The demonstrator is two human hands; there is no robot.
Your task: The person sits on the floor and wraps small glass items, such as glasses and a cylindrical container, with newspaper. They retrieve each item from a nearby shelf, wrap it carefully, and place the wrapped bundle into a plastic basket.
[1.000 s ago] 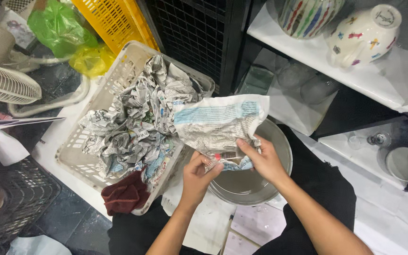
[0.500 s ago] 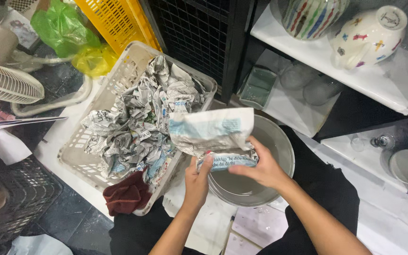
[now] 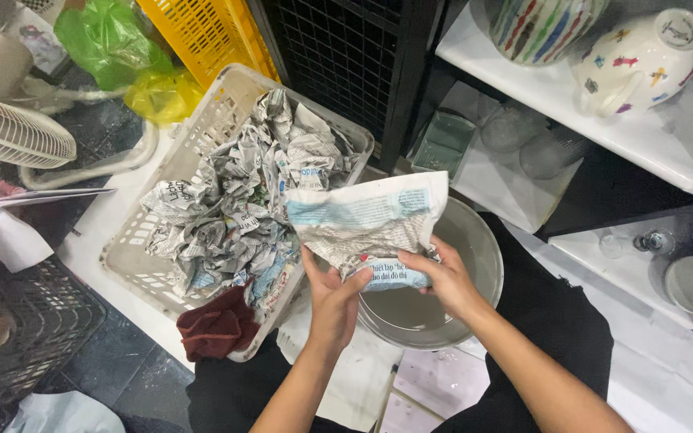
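Observation:
Both my hands hold a crumpled sheet of newspaper over a round grey metal bowl on my lap. My left hand grips the sheet's lower left edge with thumb on top. My right hand pinches the lower right corner, just above the bowl's inside. The sheet hides the bowl's left rim. To the left stands a white plastic basket full of crumpled newspaper balls, with a dark red cloth at its near corner.
A yellow crate and a black wire rack stand behind the basket. On the white shelf at right sit a striped pot, a painted teapot and glass pieces. A white fan and green bag lie left.
The newspaper sheet has shifted slightly left and lower over the bowl, and both hands have regripped along its lower edge, drawing closer together.

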